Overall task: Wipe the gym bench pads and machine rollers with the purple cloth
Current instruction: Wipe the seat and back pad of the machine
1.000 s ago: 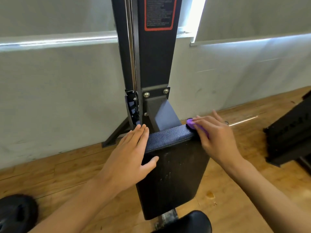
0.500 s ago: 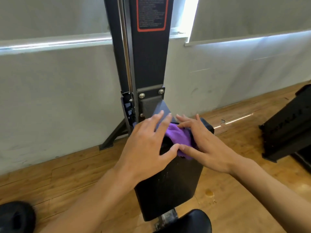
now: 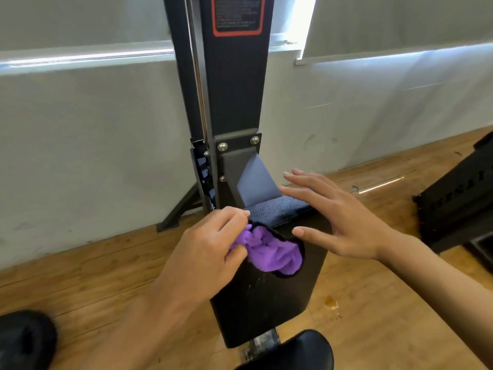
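My left grip [image 3: 208, 252], at centre frame, pinches the purple cloth [image 3: 269, 253], which is bunched between the thumb and curled fingers. The cloth lies against the upper front face of the black bench pad [image 3: 266, 303], just below the pad's textured top edge. My right grip [image 3: 344, 222], right of centre, is released, with fingers straight and spread and the palm down over the pad's upper right corner. I cannot tell whether it touches the pad.

Behind the pad a black machine column [image 3: 234, 89] rises out of the top of the frame. It carries a red-bordered label [image 3: 237, 14] whose print is too blurred to read. A grey bracket [image 3: 240, 166], held by bolts, sits at the column's foot just above the pad.

A grey wall [image 3: 80, 156] fills the upper half of the frame, and a wooden floor [image 3: 386, 303] the lower half. A black weight plate [image 3: 24, 340] lies in the lower left corner. A black seat pad [image 3: 293, 351] shows at the bottom edge, a black rack [image 3: 458, 204] at the right edge, and a small brown stain [image 3: 330, 301] on the floor right of the bench pad.
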Motion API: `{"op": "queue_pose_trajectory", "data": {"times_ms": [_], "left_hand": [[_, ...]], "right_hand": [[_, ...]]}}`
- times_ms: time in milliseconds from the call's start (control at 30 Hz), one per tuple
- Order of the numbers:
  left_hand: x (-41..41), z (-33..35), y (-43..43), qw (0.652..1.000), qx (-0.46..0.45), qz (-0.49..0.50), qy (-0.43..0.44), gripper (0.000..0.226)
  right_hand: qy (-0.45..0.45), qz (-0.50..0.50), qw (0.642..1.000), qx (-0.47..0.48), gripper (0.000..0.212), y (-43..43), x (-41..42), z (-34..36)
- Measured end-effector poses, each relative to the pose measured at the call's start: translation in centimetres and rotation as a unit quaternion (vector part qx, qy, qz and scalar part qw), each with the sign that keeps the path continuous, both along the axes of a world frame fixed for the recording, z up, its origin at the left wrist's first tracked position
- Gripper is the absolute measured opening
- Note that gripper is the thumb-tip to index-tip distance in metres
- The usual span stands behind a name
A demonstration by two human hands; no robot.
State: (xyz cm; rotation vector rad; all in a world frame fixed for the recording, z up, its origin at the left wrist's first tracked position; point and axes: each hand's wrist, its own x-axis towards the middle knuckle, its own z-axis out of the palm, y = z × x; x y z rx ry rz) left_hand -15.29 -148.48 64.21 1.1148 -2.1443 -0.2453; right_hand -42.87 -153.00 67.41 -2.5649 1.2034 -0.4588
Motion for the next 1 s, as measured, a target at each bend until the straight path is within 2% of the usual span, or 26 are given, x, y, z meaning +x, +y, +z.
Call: {"op": "queue_pose_trajectory", "data": {"times_ms": [100, 233, 300, 367, 500, 567, 667, 733, 800, 900, 933, 1000], "left_hand": [[0.3, -0.3, -0.1, 0.996, 0.001, 0.081, 0.022, 0.053], [-0.1, -0.7, -0.2, 0.994, 0.021, 0.104, 0.04, 0.043], [-0.4, -1.2, 0.3, 0.989, 0.044, 0.124, 0.06, 0.048], [-0.3, -2.2, 0.4, 0.989, 0.012, 0.141, 0.046, 0.056], [2.0, -5.1, 0.4, 0.984, -0.108, 0.123, 0.066, 0.035], [2.8, -6.3, 1.8, 0.975, -0.078, 0.163, 0.133, 0.037], [1.7, -5.6, 2.7, 0.947, 0.069, 0.189, 0.252, 0.039], [0.9, -4.5, 1.6, 0.919, 0.126, 0.184, 0.326, 0.039], [0.8, -3.8, 0.6, 0.889, 0.157, 0.177, 0.393, 0.037], [0.7, -6.3, 2.0, 0.86, 0.145, 0.195, 0.448, 0.025], [0.5, -7.7, 3.1, 0.837, 0.158, 0.216, 0.478, 0.029], [0.1, -9.5, 4.8, 0.768, 0.215, 0.243, 0.552, 0.052]], "right_hand": [[0.002, 0.03, 1.0, -0.006, 0.066, -1.4, 1.8, 0.4], [0.006, 0.07, 0.998, 0.001, 0.063, -2.1, 4.0, -0.1], [0.015, 0.095, 0.995, 0.004, 0.064, -2.4, 4.8, -0.2], [0.022, 0.108, 0.994, 0.005, 0.064, -2.6, 5.4, -0.3], [0.072, 0.15, 0.986, -0.022, 0.066, -2.5, 5.8, 0.2], [0.104, 0.191, 0.975, -0.04, 0.066, -2.8, 5.8, 0.9], [0.117, 0.227, 0.965, -0.053, 0.068, -4.1, 6.6, 1.6], [0.117, 0.245, 0.961, -0.059, 0.07, -4.5, 7.9, 1.1], [0.102, 0.26, 0.959, -0.053, 0.073, -4.2, 9.5, 0.4], [0.13, 0.287, 0.946, -0.081, 0.068, -3.9, 10.9, -0.7], [0.141, 0.289, 0.942, -0.095, 0.066, -3.9, 11.0, -0.9], [0.16, 0.3, 0.933, -0.115, 0.064, -4.0, 11.3, -0.9]]}}
